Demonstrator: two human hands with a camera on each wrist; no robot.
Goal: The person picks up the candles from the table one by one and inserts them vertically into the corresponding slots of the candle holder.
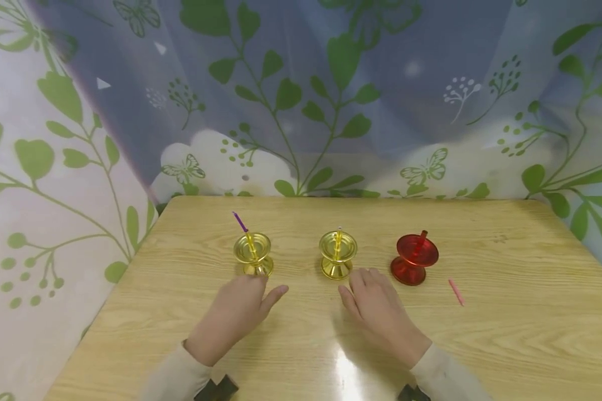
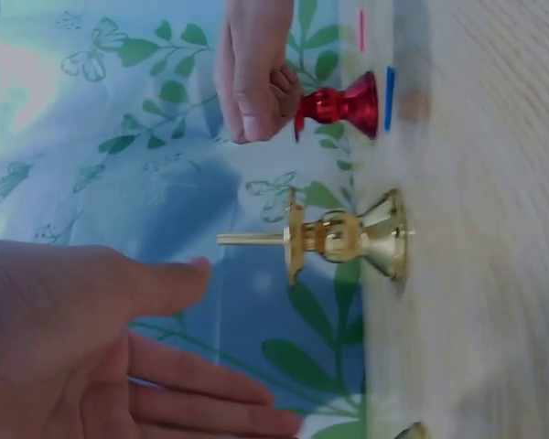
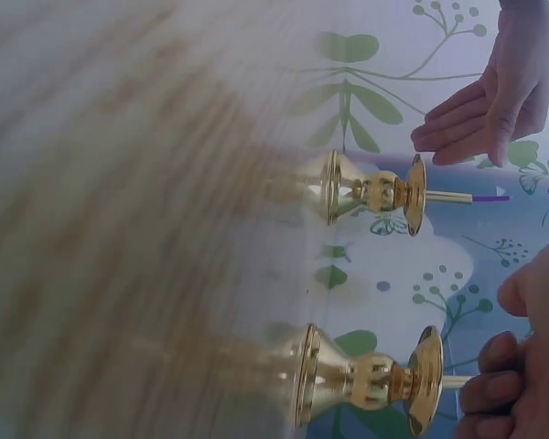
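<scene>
My left hand [image 1: 241,303] hovers before the left gold candle holder [image 1: 252,249], which carries a purple candle [image 1: 240,221] tilted in its tube. In the left wrist view, this hand's fingers are straight and apart, holding nothing. My right hand [image 1: 378,306] is in front of the gap between the middle gold candle holder [image 1: 338,253] and the red candle holder [image 1: 414,257]. Its fingers are curled in, with nothing showing in them. A blue candle [image 2: 390,99] lies on the table by the red holder; the right hand hides it in the head view.
To the right of the red holder lies a pink candle [image 1: 456,292]. The wooden table [image 1: 522,245] ends at the back against a hanging cloth [image 1: 301,83] with leaf and butterfly prints. The three holders stand upright in a row.
</scene>
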